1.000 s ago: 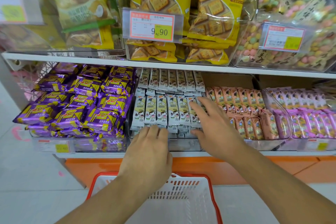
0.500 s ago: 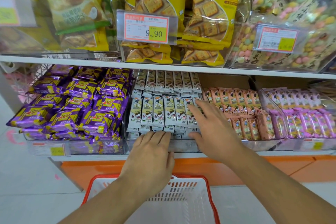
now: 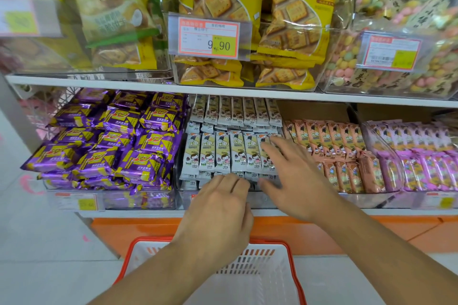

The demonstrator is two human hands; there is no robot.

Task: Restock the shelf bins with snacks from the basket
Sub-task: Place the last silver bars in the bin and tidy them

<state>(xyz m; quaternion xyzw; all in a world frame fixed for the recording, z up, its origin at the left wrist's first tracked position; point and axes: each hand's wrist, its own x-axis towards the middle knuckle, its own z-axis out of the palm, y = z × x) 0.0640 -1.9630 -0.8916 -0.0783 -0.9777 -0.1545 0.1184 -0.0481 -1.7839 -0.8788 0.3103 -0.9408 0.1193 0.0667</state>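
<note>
White snack bars [image 3: 229,153], the stock of the middle bin [image 3: 262,199] on the lower shelf, are lying in neat overlapping rows under both of my hands. My right hand [image 3: 295,178] is spreading flat over the right end of the front row, fingers straight and splayed, pressing and gripping nothing. My left hand [image 3: 218,215] is reaching in at the bin's front lip, fingers loosely bent with the tips against the lowest packets; I cannot tell whether anything is pinched beneath them.

I am judging the step to be squaring up the rows. To do it well, I am keeping the right palm light so the wrappers slide and do not crumple, and nudging the front edge back with the left fingertips until the packets sit flush behind the lip.

Purple packs [image 3: 111,146] are filling the bin just to the left, and peach-coloured bars [image 3: 332,146] the one just to the right; I am minding not to sweep white bars over that divider.

The red-rimmed basket [image 3: 290,255] is standing below my forearms, its visible part showing no snacks.
</note>
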